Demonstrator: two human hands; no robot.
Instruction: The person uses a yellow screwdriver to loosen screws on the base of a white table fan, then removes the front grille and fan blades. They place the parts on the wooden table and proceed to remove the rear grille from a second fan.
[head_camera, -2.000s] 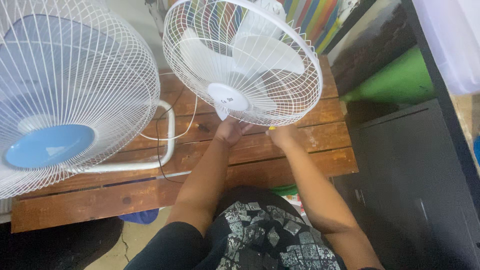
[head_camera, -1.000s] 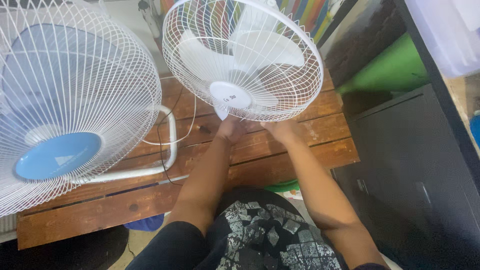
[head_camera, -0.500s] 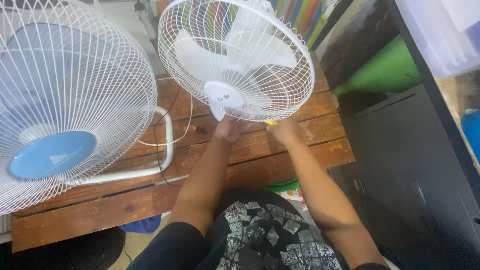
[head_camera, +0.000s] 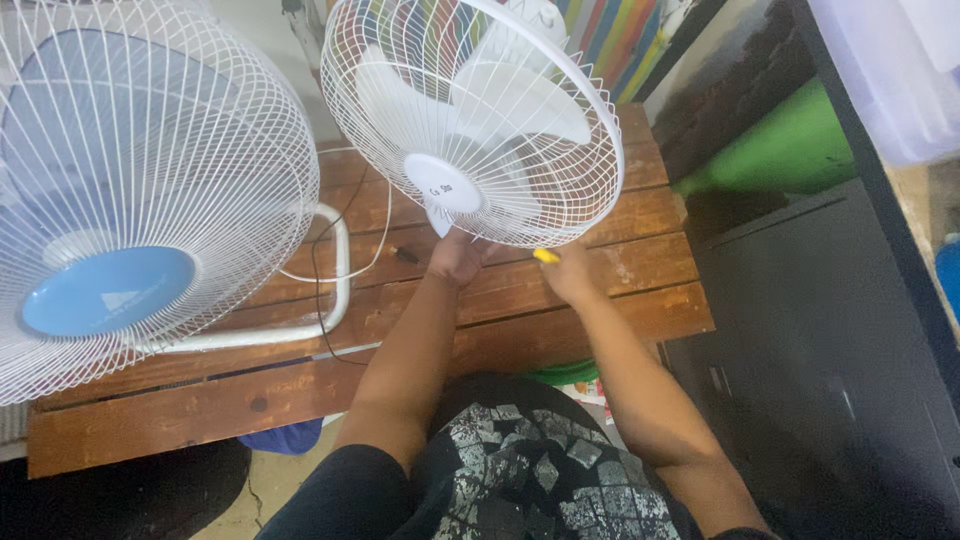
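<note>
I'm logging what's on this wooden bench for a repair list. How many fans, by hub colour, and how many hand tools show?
Fans with white hub: 1
Fans with blue hub: 1
Yellow-handled tools, at the right hand: 1
Total: 3

A white electric fan (head_camera: 470, 120) stands tilted at the far middle of a wooden slatted table (head_camera: 640, 270). Its round wire cage faces the viewer, with pale blades and a white centre cap behind the wires. Just below its near rim lies a small yellow tool (head_camera: 546, 256), mostly hidden.
</note>
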